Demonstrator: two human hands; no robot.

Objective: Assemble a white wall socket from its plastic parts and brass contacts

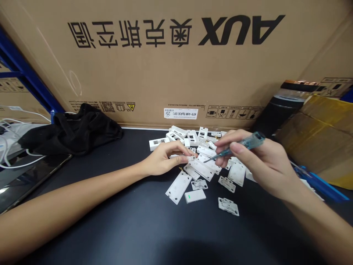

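Note:
Between thumb and fingers, my left hand (pixel 168 158) pinches a small white plastic part (pixel 191 158). My right hand (pixel 264 165) is closed around a screwdriver (pixel 242 144) with a clear blue handle. Its thin tip points left, a short way from the white part and apart from it. Beneath and around both hands lie several white plastic switch pieces: flat plates (pixel 178 187), hollow housings (pixel 192 137) and small frames (pixel 228 206). A white rocker (pixel 195 196) with a green mark rests nearest to me.
A large cardboard box (pixel 171 73) stands behind the dark table (pixel 132 228). Black cloth (pixel 85 129) and white cables (pixel 8 147) lie at left. At right are a dark bottle (pixel 275 110), a taped carton (pixel 317 140) and a blue object (pixel 322 186).

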